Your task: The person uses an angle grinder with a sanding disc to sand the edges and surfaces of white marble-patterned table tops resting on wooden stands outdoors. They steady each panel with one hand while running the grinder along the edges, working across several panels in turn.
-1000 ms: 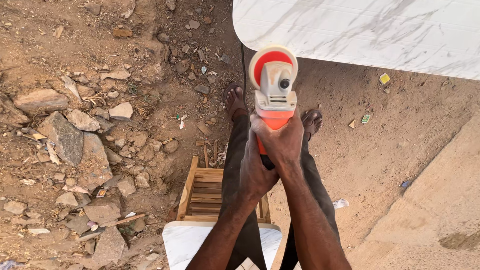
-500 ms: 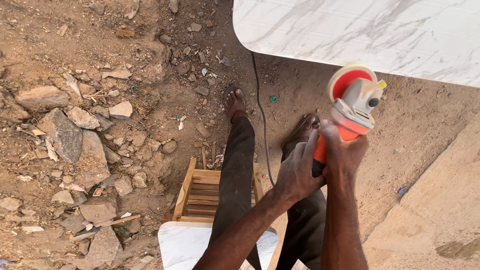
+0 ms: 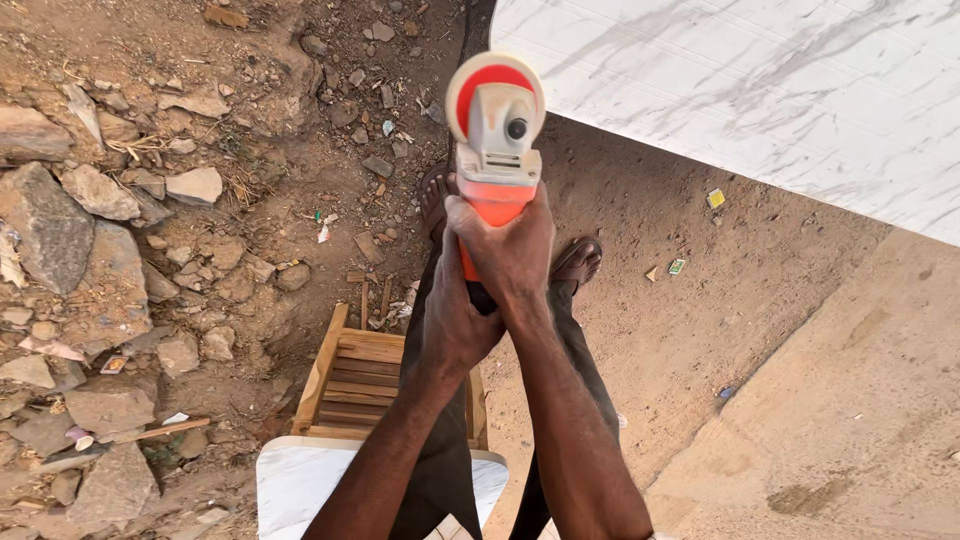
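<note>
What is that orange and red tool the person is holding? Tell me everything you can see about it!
The angle grinder has an orange plastic-looking body, a pale grey head with a dark round button, and a red guard with a cream rim around the top. It is held in the air, head pointing away from the person, above their sandalled feet and the dirt ground. Both hands grip its orange handle: the right hand higher up, the left hand below. Any disc is hidden.
</note>
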